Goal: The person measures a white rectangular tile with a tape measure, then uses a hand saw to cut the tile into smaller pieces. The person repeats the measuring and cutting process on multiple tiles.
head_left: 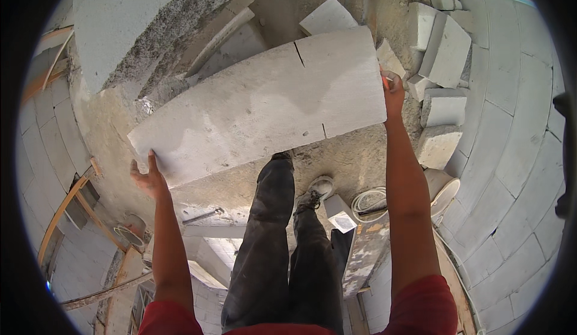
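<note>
A long pale aerated concrete block [258,106] lies slantwise across the view, with short dark lines at its near and far edges. Part of its face is darker grey, like shade or damp. At the block's left end is my left hand [151,182], one digit laid on the face and the others curled by the end edge. My right hand [393,91] is at the right end, fingers closed around a small orange-red, pencil-like tool [385,81] that is partly hidden. The near edge of the block covers part of my shoe.
Broken block pieces [445,49] are piled along the right wall [505,112]. A large rough-edged slab [138,28] stands at the far left. Near my feet are a coiled white cable [369,204], a metal tool [203,216] and a bucket [443,192] on its side.
</note>
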Demonstrator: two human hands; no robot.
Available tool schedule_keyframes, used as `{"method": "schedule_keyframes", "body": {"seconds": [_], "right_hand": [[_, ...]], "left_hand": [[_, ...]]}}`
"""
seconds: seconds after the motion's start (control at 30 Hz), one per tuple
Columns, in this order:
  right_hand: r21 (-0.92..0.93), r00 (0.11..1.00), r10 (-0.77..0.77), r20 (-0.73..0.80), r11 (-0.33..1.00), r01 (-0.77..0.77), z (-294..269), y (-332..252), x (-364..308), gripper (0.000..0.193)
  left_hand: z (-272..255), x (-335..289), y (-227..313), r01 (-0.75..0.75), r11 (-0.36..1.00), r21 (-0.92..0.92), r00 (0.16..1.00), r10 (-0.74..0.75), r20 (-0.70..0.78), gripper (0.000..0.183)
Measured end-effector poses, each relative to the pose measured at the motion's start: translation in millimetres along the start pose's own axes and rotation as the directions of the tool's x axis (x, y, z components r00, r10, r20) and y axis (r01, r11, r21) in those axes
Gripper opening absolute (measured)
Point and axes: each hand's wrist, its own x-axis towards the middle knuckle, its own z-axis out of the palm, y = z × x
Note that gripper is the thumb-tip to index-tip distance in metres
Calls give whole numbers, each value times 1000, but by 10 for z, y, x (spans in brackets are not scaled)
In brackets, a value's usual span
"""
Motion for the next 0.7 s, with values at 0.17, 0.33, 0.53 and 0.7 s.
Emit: {"method": "schedule_keyframes", "body": {"seconds": [0.17, 0.33, 0.53, 0.7], "right_hand": [[-72, 978, -56, -203, 997, 42, -692, -372, -57, 39], [128, 943, -135, -304, 975, 180, -1541, -481, -1030, 48], [574, 988, 116, -101, 818, -38, -1601, -439, -2399, 40], [309, 949, -56, -309, 938, 156, -896, -614, -2950, 40]], "left_hand": [[207, -1104, 1098, -716, 620, -321, 653, 757, 5, 57], [829, -1485, 2250, -745, 579, -332, 617, 787, -10, 52], [1179, -1602, 2523, -734, 678, 37, 679, 729, 91, 47], [1240, -1570, 2468, -775, 631, 30, 631, 775, 9, 46]]}}
